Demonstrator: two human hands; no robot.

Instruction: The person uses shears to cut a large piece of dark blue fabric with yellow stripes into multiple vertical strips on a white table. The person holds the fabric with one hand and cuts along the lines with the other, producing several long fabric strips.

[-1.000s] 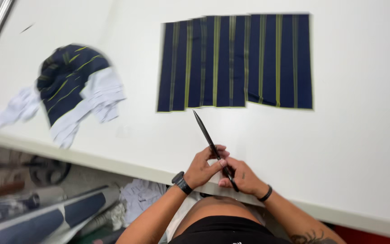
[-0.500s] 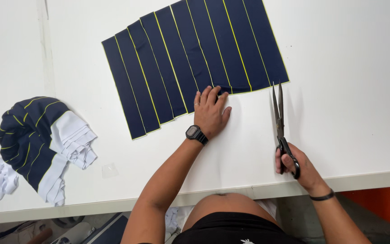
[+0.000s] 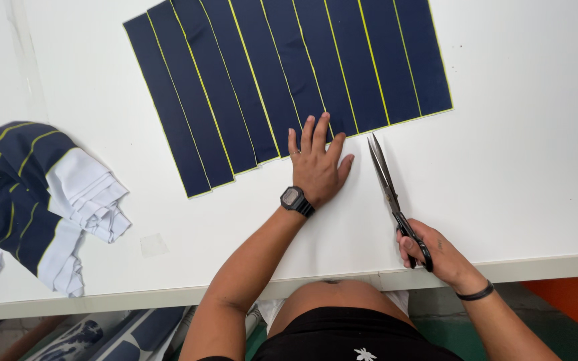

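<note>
1. At the bottom of the frame we note the person's torso in a black garment against the near edge of the white table (image 3: pixel 543 200); both forearms reach up from there onto the tabletop.
2. Lower right: the right hand (image 3: pixel 436 251) is closed around the black handles of the scissors (image 3: pixel 389 190); a dark band sits on that wrist; the hand rests near the table's front edge.
3. The scissors lie low over the table, blades together and pointing toward the upper middle of the frame; the tip sits just short of the lower edge of the fabric, apart from it as far as we can tell.
4. Centre: the left hand (image 3: pixel 316 167) is open and flat, palm down, fingers spread; the fingertips press on the lower edge of the striped fabric (image 3: pixel 282 80); the palm rests on bare table; a black wristwatch (image 3: pixel 296 199) is on that wrist.
5. The left hand and the blades lie just beside each other, not touching.
6. Upper half: the striped fabric, navy with thin yellow lines, lies flat in overlapping panels, slanting from the centre left up to the upper right.
7. Left edge: a crumpled heap of navy-striped and white cloth (image 3: pixel 35 200) lies well apart from both hands.
</note>
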